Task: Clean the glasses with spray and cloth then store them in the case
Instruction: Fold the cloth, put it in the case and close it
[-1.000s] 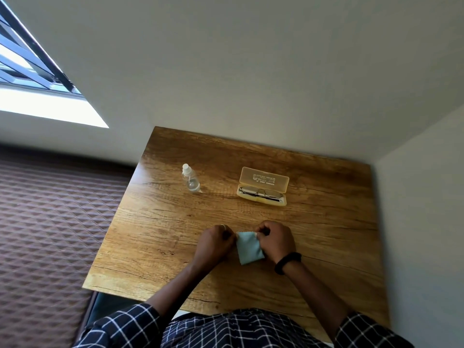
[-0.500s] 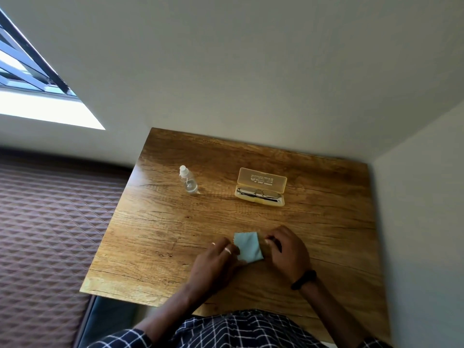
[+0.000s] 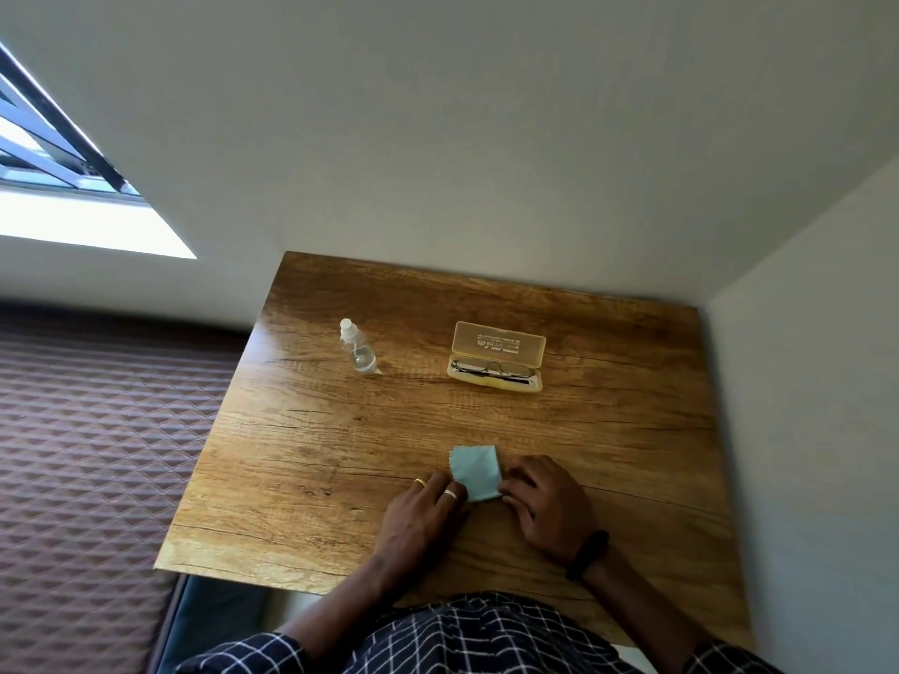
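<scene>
While your left hand (image 3: 423, 513) and right hand (image 3: 547, 503) rest loosely curled, fingers touching the cloth's (image 3: 476, 471) edges without pinching it, the glasses (image 3: 491, 369) lie in the open case (image 3: 496, 360) beyond the cloth, where a careless reach risks scratched lenses.

A dark navy shirt (image 3: 467, 639) with thin white checks, sleeves apparently rolled up. Two rings on the left hand (image 3: 421, 515); a black band (image 3: 587, 554) circles the right wrist.

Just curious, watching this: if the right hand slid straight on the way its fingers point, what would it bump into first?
The right hand points leftward, fingers at the edge of the blue cloth. So the cloth comes first, then probably the left hand just beyond it.
</scene>
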`<act>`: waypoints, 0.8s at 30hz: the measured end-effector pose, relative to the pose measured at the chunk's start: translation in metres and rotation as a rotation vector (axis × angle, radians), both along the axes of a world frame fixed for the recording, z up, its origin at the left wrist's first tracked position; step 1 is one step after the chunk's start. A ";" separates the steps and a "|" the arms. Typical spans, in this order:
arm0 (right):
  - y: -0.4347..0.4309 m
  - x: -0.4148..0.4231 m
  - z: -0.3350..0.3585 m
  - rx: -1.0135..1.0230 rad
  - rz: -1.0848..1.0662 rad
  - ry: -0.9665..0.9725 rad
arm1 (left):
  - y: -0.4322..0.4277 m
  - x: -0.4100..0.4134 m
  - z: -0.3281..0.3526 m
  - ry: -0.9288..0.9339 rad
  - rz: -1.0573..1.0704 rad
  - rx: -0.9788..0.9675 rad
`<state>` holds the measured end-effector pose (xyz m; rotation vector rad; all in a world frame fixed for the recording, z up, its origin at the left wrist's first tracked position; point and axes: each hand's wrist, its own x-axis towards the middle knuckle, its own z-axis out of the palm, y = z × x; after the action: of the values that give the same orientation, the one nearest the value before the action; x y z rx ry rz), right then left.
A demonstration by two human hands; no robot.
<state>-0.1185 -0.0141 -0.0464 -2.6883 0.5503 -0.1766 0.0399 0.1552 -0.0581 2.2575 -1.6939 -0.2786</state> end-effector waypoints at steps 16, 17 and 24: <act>0.010 0.009 0.014 0.026 -0.130 -0.003 | -0.013 0.027 0.018 0.267 -0.030 -0.057; 0.008 0.013 0.015 0.034 -0.151 0.006 | -0.019 0.031 0.020 0.280 -0.027 -0.061; -0.007 0.037 0.024 0.073 -0.222 0.089 | -0.050 0.053 0.021 0.274 0.008 0.020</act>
<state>-0.0813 -0.0208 -0.0224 -2.5701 0.8663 -0.0950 0.0931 0.1049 -0.0371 2.1249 -1.5446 -0.5769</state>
